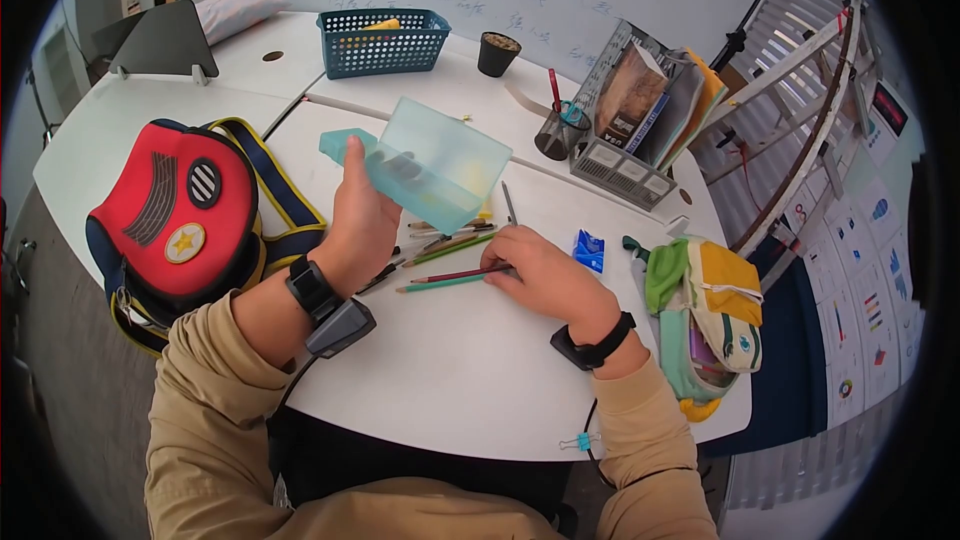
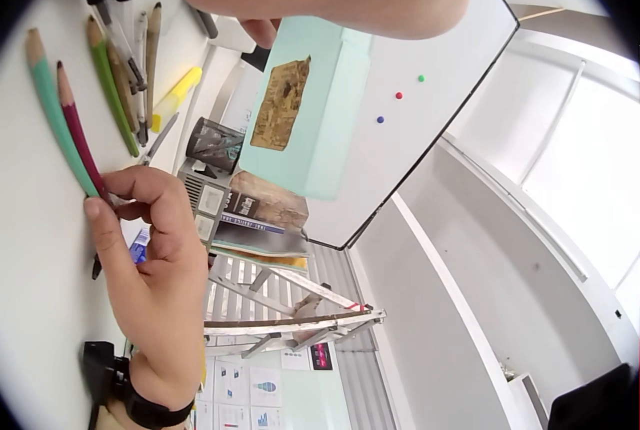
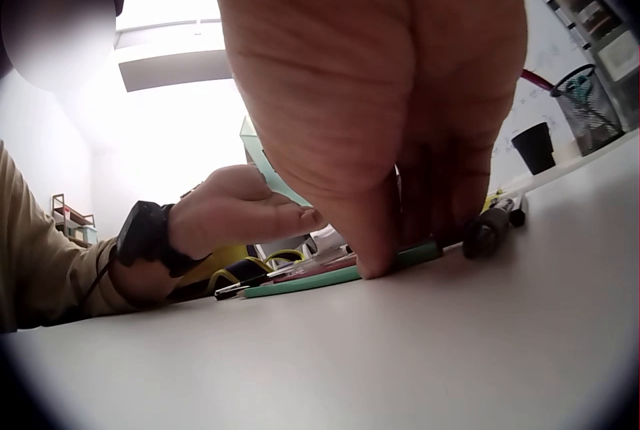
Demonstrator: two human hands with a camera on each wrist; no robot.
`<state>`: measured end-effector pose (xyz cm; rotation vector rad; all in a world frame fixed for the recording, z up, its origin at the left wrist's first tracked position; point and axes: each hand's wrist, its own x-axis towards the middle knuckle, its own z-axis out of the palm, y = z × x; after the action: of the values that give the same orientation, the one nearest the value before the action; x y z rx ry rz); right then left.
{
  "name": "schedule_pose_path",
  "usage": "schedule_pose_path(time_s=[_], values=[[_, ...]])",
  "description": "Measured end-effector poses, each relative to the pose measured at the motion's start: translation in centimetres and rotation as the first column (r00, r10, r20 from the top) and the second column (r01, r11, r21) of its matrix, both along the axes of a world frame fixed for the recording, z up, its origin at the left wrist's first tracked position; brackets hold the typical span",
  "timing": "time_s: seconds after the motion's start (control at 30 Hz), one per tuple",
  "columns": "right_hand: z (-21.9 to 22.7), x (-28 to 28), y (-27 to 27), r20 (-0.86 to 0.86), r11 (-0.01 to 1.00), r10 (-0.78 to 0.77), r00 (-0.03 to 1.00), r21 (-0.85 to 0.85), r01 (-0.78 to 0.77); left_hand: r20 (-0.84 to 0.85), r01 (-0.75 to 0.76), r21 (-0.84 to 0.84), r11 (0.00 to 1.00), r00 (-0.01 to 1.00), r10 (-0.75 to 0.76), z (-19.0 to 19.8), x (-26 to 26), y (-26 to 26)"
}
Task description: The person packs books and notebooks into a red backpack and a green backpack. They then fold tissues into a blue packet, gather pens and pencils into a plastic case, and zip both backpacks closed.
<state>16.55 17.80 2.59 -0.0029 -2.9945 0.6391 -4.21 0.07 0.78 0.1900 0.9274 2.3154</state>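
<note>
My left hand (image 1: 358, 225) holds up a translucent teal pencil box (image 1: 445, 165) over the table, its thumb along the near side. A brown label (image 2: 281, 105) shows on the box in the left wrist view. Down on the tabletop, my right hand (image 1: 550, 280) pinches a teal pencil (image 2: 58, 120) and a dark red pencil (image 2: 80, 135) together between thumb and fingers. Both pencils lie low over the white surface, tips pointing left. Just beyond them is a loose pile of pens and pencils, among them a green pencil (image 1: 450, 249) and a yellow highlighter (image 2: 178, 98).
A red and navy bag (image 1: 170, 220) sits at the left, a small green and yellow backpack (image 1: 700, 310) at the right. Near the right hand lies a blue packet (image 1: 589, 252). Behind stand a basket (image 1: 385, 55), a plant pot (image 1: 497, 55), a pen holder (image 1: 558, 135) and a book rack (image 1: 625, 175).
</note>
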Motion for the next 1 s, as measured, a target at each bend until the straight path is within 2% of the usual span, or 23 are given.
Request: schedule_pose_path(time_s=[0.03,0.13,0.33,0.73,0.83,1.0], values=[[0.1,0.0,-0.1,0.017,1.000,-0.004,1.000,0.007,0.004,0.002,-0.001,-0.002,1.000,1.000,0.001,0.1,0.1,0.0],[-0.7,-0.2,-0.5,-0.158,0.998,0.055,0.986,-0.018,-0.059,0.008,-0.007,-0.003,1.000,1.000,0.007,0.3,0.2,0.0],[-0.4,-0.2,-0.6,-0.125,0.999,0.011,0.992,-0.029,-0.015,0.024,-0.006,-0.010,1.000,1.000,0.006,0.0,-0.1,0.1],[-0.2,0.0,-0.2,-0.014,0.997,0.067,0.998,-0.035,-0.067,0.017,-0.004,-0.019,1.000,1.000,0.004,0.3,0.2,0.0],[0.2,0.3,-0.6,0.050,0.997,0.033,0.998,-0.075,-0.029,0.014,-0.007,-0.024,1.000,1.000,0.007,0.3,0.2,0.0],[0.6,0.6,-1.1,0.073,0.999,0.014,0.997,0.031,-0.017,0.007,0.004,-0.023,1.000,1.000,-0.004,0.0,0.0,0.1]])
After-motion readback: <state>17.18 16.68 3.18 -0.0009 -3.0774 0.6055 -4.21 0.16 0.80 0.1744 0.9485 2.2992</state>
